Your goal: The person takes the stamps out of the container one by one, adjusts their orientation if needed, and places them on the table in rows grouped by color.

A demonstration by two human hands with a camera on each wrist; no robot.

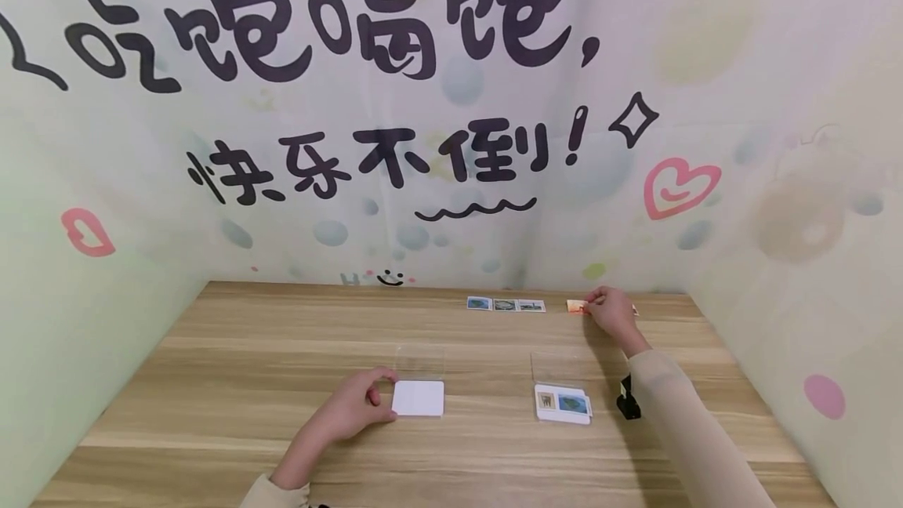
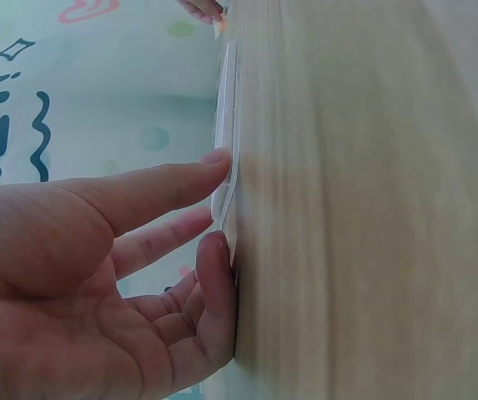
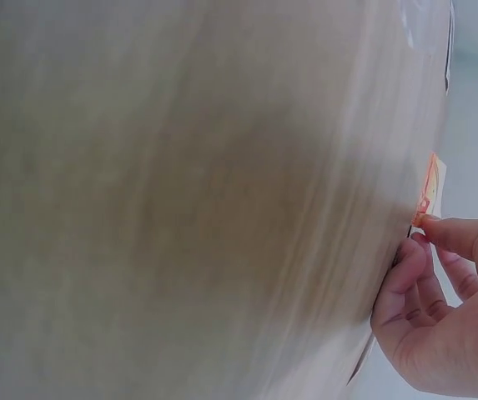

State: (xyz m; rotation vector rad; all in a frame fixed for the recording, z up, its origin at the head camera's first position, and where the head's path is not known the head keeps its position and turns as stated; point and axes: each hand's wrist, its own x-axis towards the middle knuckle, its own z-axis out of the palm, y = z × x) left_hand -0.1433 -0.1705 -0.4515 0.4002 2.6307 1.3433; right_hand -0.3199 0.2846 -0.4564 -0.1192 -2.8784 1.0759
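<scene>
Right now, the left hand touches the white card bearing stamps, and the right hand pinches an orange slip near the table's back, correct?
Not quite: the head view shows the left hand touching the blank white card, not the card with stamps. The right hand does pinch an orange slip near the back of the table.

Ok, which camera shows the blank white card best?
The head view, since the white card shows almost its whole face there. The left wrist view has it only edge-on, partly behind the left hand; the right wrist view doesn't show it.
</scene>
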